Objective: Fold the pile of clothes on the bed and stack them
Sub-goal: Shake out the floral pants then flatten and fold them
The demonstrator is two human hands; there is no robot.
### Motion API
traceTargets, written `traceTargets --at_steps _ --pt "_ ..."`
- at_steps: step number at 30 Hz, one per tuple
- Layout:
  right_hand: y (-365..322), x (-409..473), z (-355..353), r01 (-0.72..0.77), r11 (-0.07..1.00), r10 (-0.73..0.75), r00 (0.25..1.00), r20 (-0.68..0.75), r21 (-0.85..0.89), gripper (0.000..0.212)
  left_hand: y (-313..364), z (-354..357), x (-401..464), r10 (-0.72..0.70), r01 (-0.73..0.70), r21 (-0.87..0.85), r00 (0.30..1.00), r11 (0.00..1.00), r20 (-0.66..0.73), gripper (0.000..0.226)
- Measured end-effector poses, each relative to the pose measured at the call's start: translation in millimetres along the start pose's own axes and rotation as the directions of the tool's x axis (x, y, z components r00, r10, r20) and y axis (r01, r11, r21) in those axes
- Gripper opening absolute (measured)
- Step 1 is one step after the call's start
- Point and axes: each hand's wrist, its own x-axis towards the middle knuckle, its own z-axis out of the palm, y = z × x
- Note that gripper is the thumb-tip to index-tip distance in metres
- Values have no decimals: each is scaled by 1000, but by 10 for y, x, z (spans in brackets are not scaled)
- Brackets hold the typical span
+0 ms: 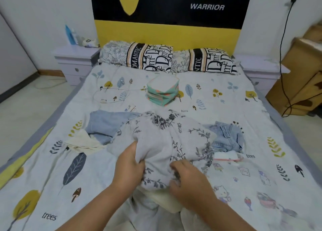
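Note:
A grey garment with a dark floral print [167,136] lies crumpled at the middle of the bed. My left hand [129,168] grips a bunch of its near edge. My right hand [188,178] has its fingers curled into the same fabric just to the right. Under it shows a cream cloth [163,200]. A pale blue garment [106,124] and a cream piece [81,141] lie to the left. Light denim shorts [226,136] lie to the right. A folded stack of teal-and-white clothes [163,91] stands farther up the bed.
Two patterned pillows [139,56] lean at the yellow-and-black headboard [167,30]. A white-and-pink item [226,156] lies by the denim. White nightstands [75,61] flank the bed. Cardboard boxes [299,77] and a black cable stand at the right.

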Motion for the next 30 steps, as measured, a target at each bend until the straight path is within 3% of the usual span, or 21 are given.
traceTargets --at_steps 3,6,8,10,12,13,15,17,19,23,25,26,28,30 --pt "-168 -90 -321 -154 955 205 960 -190 253 55 238 -300 -247 143 -143 54 990 988 11 39" --pt "-292 -24 -698 -371 747 491 867 -81 552 74 514 -583 -447 252 -253 55 967 966 22 36" --pt "-393 3 -869 -427 635 543 839 20 643 88 710 -746 -554 308 -309 40 951 950 37 39" --pt "-551 -9 -974 -453 486 510 842 179 747 99 885 -881 -657 376 -378 37 925 925 63 42" --pt "-730 -45 -1064 -508 165 370 826 425 845 98 1025 -987 -751 453 -463 62 883 884 125 46" --pt "-811 -69 -1129 -533 22 271 818 508 846 87 1095 -1030 -798 487 -504 78 858 860 164 50" --pt "-951 -152 -1266 -542 -116 128 823 554 832 60 1229 -1103 -875 533 -565 98 813 819 233 52" --pt "-1004 -263 -1342 -499 -118 64 859 508 858 38 1364 -1175 -939 553 -596 99 786 797 278 46" --pt "-1034 -359 -1414 -435 10 111 895 432 900 19 1496 -1237 -993 550 -598 86 778 797 303 43" --pt "-1095 -585 -1667 -302 285 222 944 244 910 19 1711 -1391 -1177 492 -571 70 757 818 430 45" --pt "-1100 -724 -1829 -254 333 253 952 173 908 24 1741 -1518 -1344 416 -512 91 779 854 470 40" --pt "-1097 -807 -1920 -231 328 261 954 148 916 25 1759 -1597 -1425 407 -470 66 818 880 406 35" --pt "-1065 -981 -2109 -197 294 270 956 117 935 28 1828 -1772 -1521 355 -351 -58 930 935 93 20" --pt "-1030 -1153 -2287 -184 256 265 957 114 949 30 1917 -1896 -1476 166 -191 -166 974 967 -156 17"
